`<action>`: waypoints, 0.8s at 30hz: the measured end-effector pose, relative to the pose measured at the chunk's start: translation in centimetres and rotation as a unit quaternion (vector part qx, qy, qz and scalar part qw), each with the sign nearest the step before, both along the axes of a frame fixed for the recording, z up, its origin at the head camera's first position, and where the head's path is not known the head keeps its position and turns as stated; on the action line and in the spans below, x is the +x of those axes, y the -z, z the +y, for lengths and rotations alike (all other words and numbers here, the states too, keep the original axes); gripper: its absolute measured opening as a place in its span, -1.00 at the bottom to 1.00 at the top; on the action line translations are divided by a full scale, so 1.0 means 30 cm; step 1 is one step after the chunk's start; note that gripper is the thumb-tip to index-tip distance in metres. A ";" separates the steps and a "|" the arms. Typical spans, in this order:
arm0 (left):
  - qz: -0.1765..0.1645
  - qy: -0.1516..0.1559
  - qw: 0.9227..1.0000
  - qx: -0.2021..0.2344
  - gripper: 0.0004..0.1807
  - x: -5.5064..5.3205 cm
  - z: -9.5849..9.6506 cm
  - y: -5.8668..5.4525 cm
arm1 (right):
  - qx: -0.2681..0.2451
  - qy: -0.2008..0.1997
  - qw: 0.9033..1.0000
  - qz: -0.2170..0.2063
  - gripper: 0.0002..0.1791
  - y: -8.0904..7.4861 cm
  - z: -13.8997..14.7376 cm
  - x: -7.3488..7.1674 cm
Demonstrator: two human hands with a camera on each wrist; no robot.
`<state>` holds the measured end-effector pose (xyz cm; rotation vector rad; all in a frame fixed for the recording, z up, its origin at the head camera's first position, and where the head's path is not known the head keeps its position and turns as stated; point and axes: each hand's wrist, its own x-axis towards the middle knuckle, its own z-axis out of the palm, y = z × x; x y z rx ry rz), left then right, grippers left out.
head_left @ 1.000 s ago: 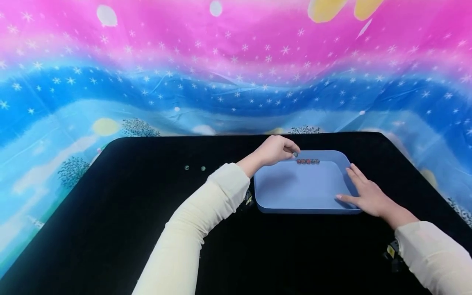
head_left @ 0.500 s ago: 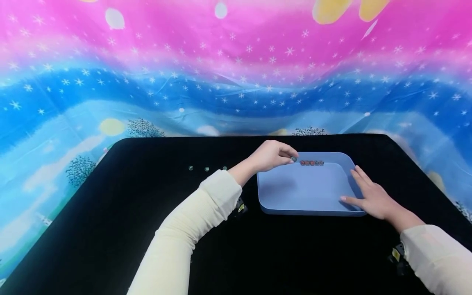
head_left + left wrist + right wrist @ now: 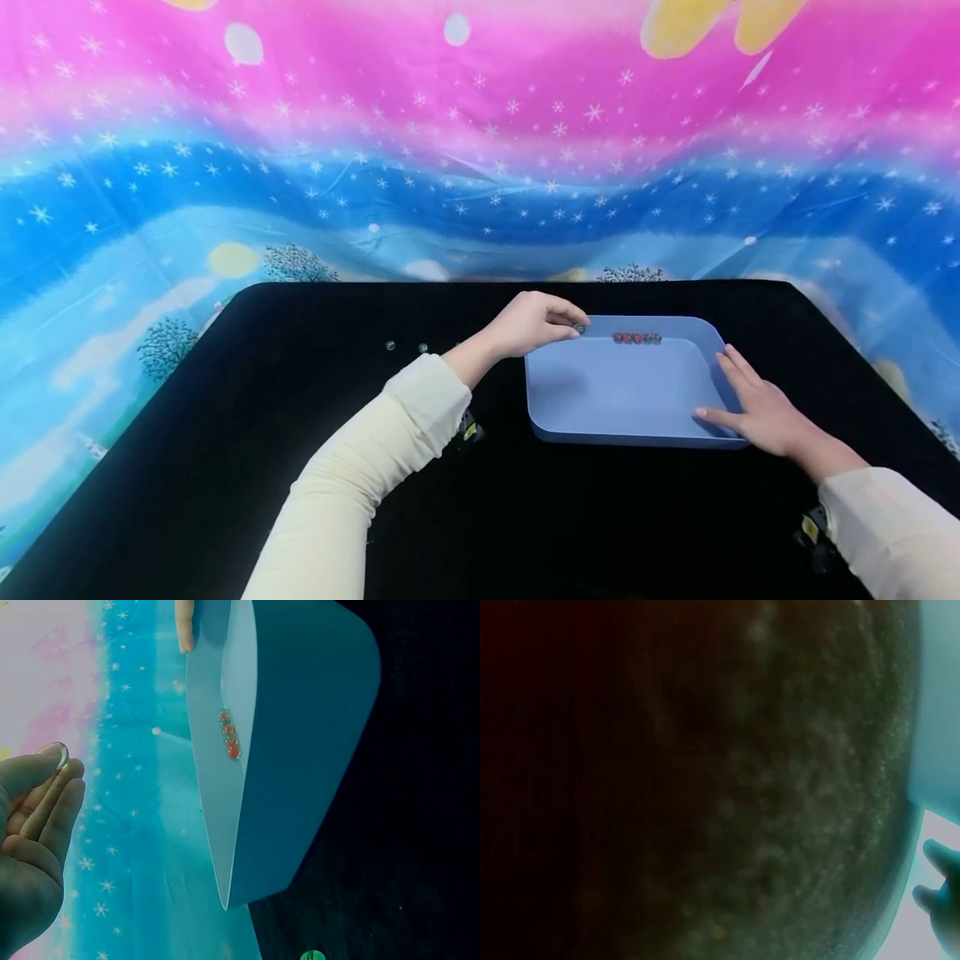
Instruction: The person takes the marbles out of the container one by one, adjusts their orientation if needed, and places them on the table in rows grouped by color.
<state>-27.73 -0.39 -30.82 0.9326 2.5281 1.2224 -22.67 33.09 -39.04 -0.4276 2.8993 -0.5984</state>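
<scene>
My left hand (image 3: pixel 532 323) pinches a clear, greenish glass marble (image 3: pixel 62 755) between thumb and fingertips. It is over the back left corner of a shallow blue-grey tray (image 3: pixel 622 400). Inside the tray, a short row of marbles (image 3: pixel 637 339), some reddish and some grey-green, lies along the back wall. My right hand (image 3: pixel 761 412) rests on the tray's right rim with its fingers spread and the thumb reaching over the inside. Left of the tray, two dark greenish marbles (image 3: pixel 423 348) lie apart on the black tabletop; a third shows partly behind the left wrist.
The black-covered table (image 3: pixel 187 467) runs back to a pink and blue patterned cloth (image 3: pixel 480 150). Small dark devices with yellow marks are at both wrists, the right one (image 3: pixel 813 533) near the sleeve. A dark blur fills most of the right wrist view.
My left hand has drawn left along the tray's back rim, away from the row, still pinching the marble. The right hand stays on the rim. The head view has shifted slightly.
</scene>
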 end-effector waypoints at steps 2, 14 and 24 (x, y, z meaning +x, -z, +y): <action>-0.002 -0.002 1.000 0.002 -0.79 0.001 -0.012 0.001 | -0.005 -0.002 1.000 -0.001 0.05 -0.001 0.000 -0.001; -0.033 -0.015 0.999 0.007 -0.77 -0.002 -0.092 0.033 | -0.010 -0.003 1.000 -0.009 0.05 -0.003 -0.004 0.001; -0.033 -0.035 0.998 0.026 -0.79 0.008 -0.163 0.032 | -0.011 -0.003 1.000 -0.004 0.05 -0.008 0.001 0.005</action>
